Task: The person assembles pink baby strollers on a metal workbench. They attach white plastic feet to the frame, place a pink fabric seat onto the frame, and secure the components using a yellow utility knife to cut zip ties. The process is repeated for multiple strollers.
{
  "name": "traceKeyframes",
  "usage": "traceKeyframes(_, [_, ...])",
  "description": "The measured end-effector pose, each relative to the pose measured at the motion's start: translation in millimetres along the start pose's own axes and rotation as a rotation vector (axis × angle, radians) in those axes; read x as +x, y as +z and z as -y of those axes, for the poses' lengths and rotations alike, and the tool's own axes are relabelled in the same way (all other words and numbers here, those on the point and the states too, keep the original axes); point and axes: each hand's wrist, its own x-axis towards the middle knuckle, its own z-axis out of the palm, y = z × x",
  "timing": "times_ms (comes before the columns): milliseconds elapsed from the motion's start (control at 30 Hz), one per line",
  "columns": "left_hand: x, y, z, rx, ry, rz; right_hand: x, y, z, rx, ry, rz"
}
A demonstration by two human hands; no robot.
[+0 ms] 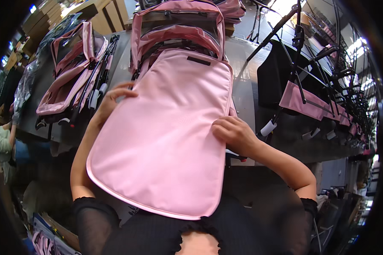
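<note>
A large pink padded fabric panel with piped edges and a small dark strip lies in front of me, its rounded lower end reaching my body. Its upper part rests against a pink stroller, whose folded canopy and frame show behind it. My right hand is closed on the panel's right edge, fingertips bent over the fabric. At the opposite edge, my left hand has its fingers curled over the border, slightly blurred. Both thumbs are mostly hidden.
Another pink stroller stands on the grey table to the left. On the right are several black stroller frames with pink fabric and white-wrapped wheels. Cardboard boxes are stacked at the back left. Another person is at the far left.
</note>
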Motion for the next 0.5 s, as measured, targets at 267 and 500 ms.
traceKeyframes(267, [-10, 16, 18, 0.295, -0.122, -0.011, 14, 38, -57, 0.495, 0.893, -0.06])
traceKeyframes(500, [54, 86, -20, 0.928, 0.012, -0.21, 7, 55, -49, 0.288, 0.684, -0.431])
